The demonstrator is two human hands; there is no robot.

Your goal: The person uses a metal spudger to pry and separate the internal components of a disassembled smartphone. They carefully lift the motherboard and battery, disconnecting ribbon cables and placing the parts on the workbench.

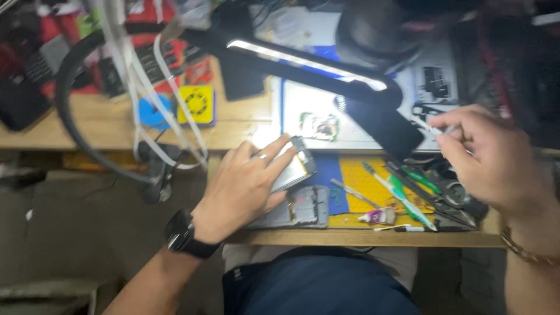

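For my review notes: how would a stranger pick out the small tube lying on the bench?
Start at the wooden bench and find its front edge, near the person's lap. On the yellow mat there, right of the opened phone shell, lies the small tube. It is short, white and pink, unlike the long green-handled tools beside it.

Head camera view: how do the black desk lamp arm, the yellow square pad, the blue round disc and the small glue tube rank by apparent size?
1. Black desk lamp arm, though it sits nearest the camera
2. and 3. Yellow square pad and blue round disc: too alike and blurred to rank
4. Small glue tube
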